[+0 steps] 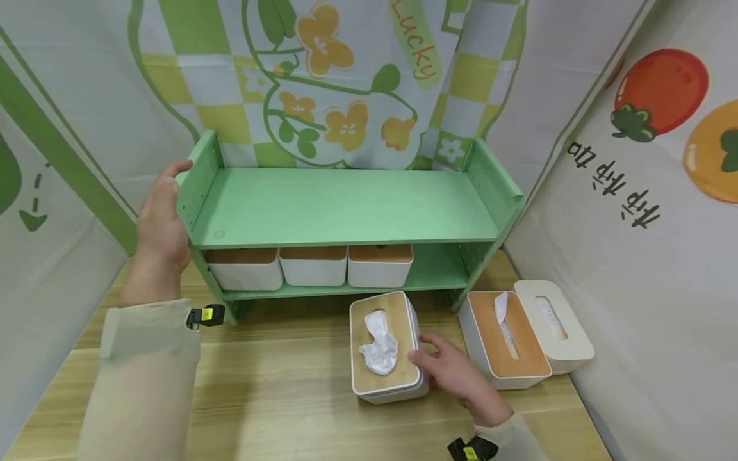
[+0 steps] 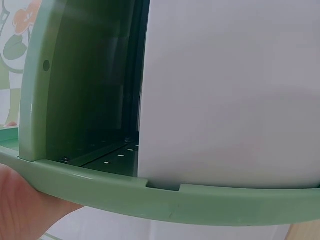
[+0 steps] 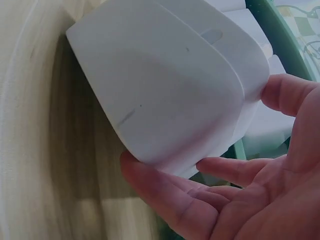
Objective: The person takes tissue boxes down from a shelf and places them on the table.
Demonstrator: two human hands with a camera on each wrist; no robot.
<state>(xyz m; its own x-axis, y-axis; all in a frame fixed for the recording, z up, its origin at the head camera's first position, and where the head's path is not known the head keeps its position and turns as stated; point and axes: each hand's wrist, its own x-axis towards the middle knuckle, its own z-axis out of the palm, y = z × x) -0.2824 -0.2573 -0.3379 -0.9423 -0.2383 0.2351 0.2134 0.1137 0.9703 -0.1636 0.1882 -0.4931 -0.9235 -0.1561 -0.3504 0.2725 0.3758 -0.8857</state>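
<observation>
1. Left hand (image 1: 160, 224) curls round the side panel (image 1: 200, 189) of the green shelf (image 1: 346, 205).
2. Right hand (image 1: 452, 374) grips 1 tissue box (image 1: 403, 333) in front of the shelf; white tissue (image 1: 380, 349) pokes from its top.
3. 3 white boxes (image 1: 316, 271) sit on the lower tier (image 1: 435, 269).

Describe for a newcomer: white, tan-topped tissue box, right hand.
Find the green shelf unit on the wood-grain table. In front of it, the right hand holds a white, tan-topped tissue box. A crumpled white tissue lies on top; the similar box to its right has a narrow tissue strip.
</observation>
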